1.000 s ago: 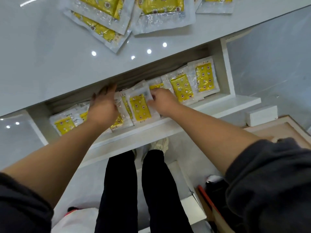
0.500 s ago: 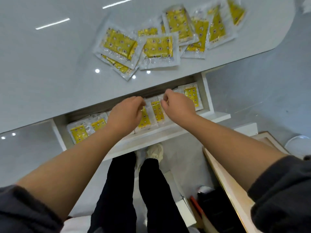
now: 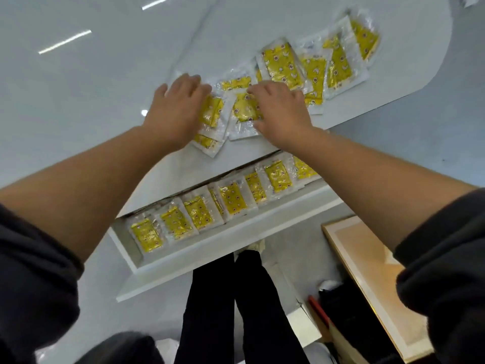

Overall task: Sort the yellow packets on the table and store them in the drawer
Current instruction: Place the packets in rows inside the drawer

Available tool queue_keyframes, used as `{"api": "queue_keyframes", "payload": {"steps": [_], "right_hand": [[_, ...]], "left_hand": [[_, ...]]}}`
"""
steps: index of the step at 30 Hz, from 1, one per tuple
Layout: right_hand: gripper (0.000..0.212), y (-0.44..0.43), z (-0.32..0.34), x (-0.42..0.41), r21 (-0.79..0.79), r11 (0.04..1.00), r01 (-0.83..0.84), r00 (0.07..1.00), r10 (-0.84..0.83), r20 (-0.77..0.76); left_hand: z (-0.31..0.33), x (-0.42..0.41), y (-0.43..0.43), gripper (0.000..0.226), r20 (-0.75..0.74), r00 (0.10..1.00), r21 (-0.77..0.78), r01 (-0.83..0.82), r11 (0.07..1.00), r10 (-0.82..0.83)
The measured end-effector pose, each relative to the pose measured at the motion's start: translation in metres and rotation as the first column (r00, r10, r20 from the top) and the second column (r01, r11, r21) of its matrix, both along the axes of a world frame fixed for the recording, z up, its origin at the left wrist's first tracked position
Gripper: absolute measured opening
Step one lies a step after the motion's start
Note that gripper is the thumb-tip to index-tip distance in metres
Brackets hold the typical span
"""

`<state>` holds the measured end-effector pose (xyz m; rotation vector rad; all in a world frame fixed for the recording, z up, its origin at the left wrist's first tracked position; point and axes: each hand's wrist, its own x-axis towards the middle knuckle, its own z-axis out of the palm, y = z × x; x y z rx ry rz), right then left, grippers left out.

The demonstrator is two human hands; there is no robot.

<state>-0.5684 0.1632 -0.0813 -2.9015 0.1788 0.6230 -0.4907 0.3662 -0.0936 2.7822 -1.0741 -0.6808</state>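
The left grip (image 3: 178, 111) covers most of one yellow packet (image 3: 211, 115); the right grip (image 3: 280, 111) half hides a second packet (image 3: 244, 110). The right forearm (image 3: 367, 177) masks part of the drawer's (image 3: 199, 261) end packet (image 3: 301, 169).

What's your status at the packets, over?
Left hand and right hand resting on loose packets on the table. Drawer open, stored row inside. Nothing blocking it.

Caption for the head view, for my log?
Left hand and right hand rest on loose packets on the table; the open drawer holds a sorted row.
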Motion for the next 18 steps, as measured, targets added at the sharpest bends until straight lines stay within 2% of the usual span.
{"api": "queue_keyframes", "payload": {"steps": [3,6,10,13,16,18], "right_hand": [[0.055,-0.001,-0.007,0.017,-0.105,0.992,-0.076,0.997,0.078,0.017],[0.054,0.000,-0.005,0.027,-0.141,0.982,-0.123,0.992,0.122,-0.020],[0.023,-0.005,0.007,0.035,-0.062,0.989,-0.133,0.983,0.124,-0.139],[0.026,-0.011,0.015,0.037,-0.013,0.986,-0.168,0.970,0.163,-0.182],[0.029,-0.010,0.018,0.043,-0.013,0.960,-0.279,0.943,0.271,-0.195],[0.025,-0.005,0.019,0.052,-0.003,0.942,-0.335,0.928,0.329,-0.177]], "left_hand": [[-0.003,0.018,-0.005,0.072,-0.032,0.991,0.053,0.129,0.990,-0.128],[0.000,0.026,-0.012,0.079,-0.006,0.990,0.112,0.138,0.984,-0.138],[0.003,0.028,-0.008,0.056,-0.084,0.996,0.106,0.040,0.994,-0.031],[0.009,0.029,0.007,0.046,-0.136,0.991,0.053,0.010,0.999,-0.002],[0.016,0.029,0.022,0.031,-0.170,0.985,-0.010,-0.032,0.999,0.030],[0.018,0.027,0.027,0.024,-0.191,0.979,0.009,-0.075,0.997,0.075]]}}
